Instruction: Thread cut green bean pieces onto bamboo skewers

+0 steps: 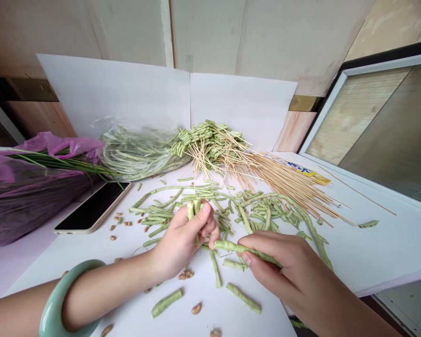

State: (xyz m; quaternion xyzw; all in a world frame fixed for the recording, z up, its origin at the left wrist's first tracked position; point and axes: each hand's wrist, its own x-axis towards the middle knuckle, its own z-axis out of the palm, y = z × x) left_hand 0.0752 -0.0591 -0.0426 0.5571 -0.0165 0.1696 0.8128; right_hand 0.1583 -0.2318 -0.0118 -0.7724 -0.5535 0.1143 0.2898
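Observation:
My left hand (185,231), with a pale green bangle (54,299) on its forearm, is closed around a few short green bean pieces (191,210) that stick up past the thumb. Between the thumb and fingers of my right hand (284,262) lies a longer green bean piece (228,245), its end pointing at the left hand's fingertips. Cut bean pieces (164,302) and brown bean seeds (196,308) are scattered on the white table below. Behind the hands spreads a loose heap of cut bean pieces (266,210), with long whole beans (312,229) lying across it.
Bean pieces threaded on wooden skewers (210,138) are piled at the back, beside a fan of bare skewers (284,180). A clear bag of long beans (140,152), a phone (94,206) and a purple bag (28,187) sit left. A framed glass panel (382,121) stands right.

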